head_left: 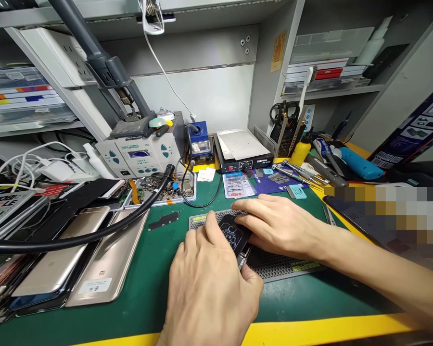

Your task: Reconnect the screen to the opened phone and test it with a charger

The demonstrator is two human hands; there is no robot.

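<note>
A black smartphone [231,234] with a white line drawing on its face lies tilted over a grey perforated mat [279,269]. My left hand [209,278] wraps round its near left side, thumb at the lower edge, where a strip of bright metal parts shows. At the phone's far right edge, my right hand [279,223] closes its fingers on the upper corner. Both palms hide much of the phone and mat. A thin black part [164,220] rests on the green mat to the left of my hands.
Gold phone back covers [111,259] are stacked at left, crossed by a thick black hose [94,245]. Behind stand a hot-air station [140,154], a parts tray [191,185] and a heating plate [243,149]. Tweezers [328,215], screwdrivers [303,174] and a dark phone [361,221] lie at right.
</note>
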